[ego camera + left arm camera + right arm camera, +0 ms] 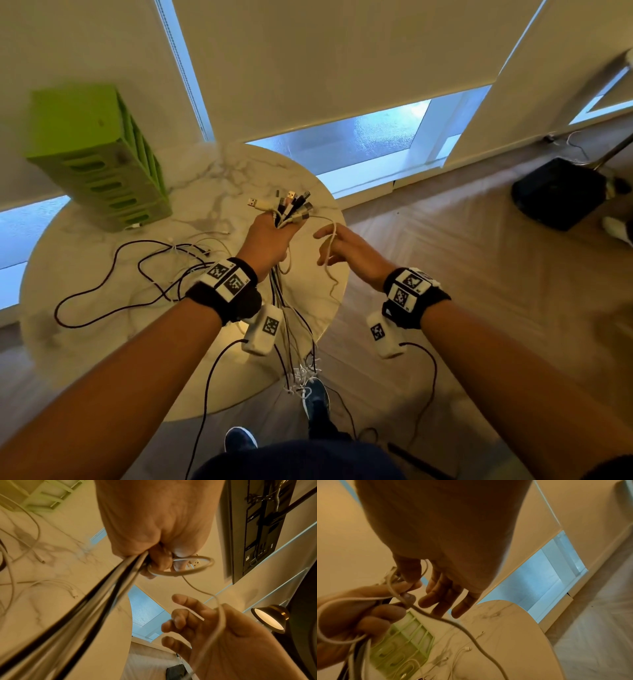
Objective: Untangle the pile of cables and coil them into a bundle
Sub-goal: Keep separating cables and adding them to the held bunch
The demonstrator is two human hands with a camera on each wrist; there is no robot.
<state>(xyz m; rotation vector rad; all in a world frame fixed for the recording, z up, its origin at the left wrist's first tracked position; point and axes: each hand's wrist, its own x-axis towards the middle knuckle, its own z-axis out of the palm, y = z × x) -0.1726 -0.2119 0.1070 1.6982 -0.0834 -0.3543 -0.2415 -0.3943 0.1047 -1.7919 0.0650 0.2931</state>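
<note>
My left hand (270, 240) grips a bundle of black and white cables (291, 205) above the round marble table (205, 178), the USB plugs fanned out above the fist. The strands (85, 608) hang down from the fist past the table edge. One white cable (330, 260) loops out of the fist and drapes over my right hand (346, 250), just to the right of the left. The right hand's fingers (447, 588) are spread and relaxed; the white cable (471, 632) runs between thumb and forefinger without being pinched. More loose cables (137, 267) lie on the table to the left.
A green slotted box (99, 157) stands at the table's far left. Windows with lowered blinds are behind the table. A black object (558, 192) sits on the wooden floor at right. My feet (317, 394) stand by the table's near edge. A lit lamp (269, 619) is nearby.
</note>
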